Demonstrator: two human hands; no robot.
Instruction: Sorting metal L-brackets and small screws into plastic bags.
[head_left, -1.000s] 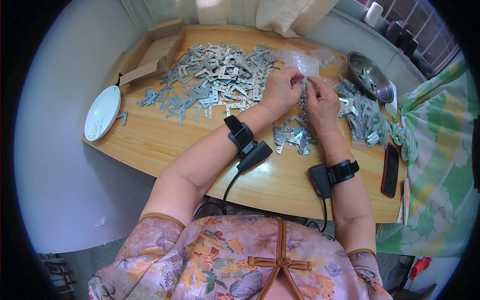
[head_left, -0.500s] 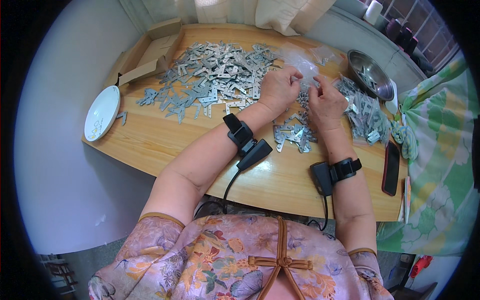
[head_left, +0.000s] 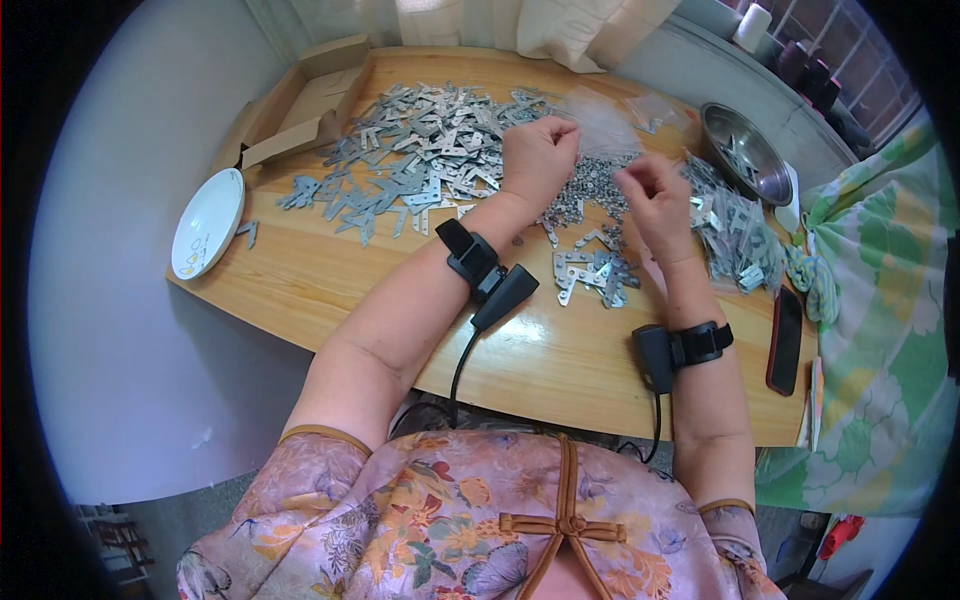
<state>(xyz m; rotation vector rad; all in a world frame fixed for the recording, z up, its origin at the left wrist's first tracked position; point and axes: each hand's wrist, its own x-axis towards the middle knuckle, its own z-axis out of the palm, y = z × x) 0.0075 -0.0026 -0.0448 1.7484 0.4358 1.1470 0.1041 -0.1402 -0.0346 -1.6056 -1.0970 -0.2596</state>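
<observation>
My left hand (head_left: 540, 158) is closed, fingers pressed together, just right of a heap of flat silver L-shaped corner brackets (head_left: 430, 150). A clear plastic bag (head_left: 600, 122) lies by its fingertips; whether they touch it I cannot tell. My right hand (head_left: 660, 205) is curled, thumb and fingers drawn together, beside a pile of small metal fasteners (head_left: 592, 185). Anything inside either hand is hidden or too small to name. Nearer me, between the forearms, lies a smaller group of brackets (head_left: 590, 275), some with round heads on them.
Filled clear bags (head_left: 735, 235) lie right of my right hand, below a steel bowl (head_left: 745, 150). A phone (head_left: 784, 340) rests at the right edge. On the left are a white plate (head_left: 208, 225) and an open cardboard box (head_left: 310, 100). Cables hang from both wrist straps.
My hands have moved apart: the left went left and slightly up, the right slightly right. The fastener pile between them is now uncovered.
</observation>
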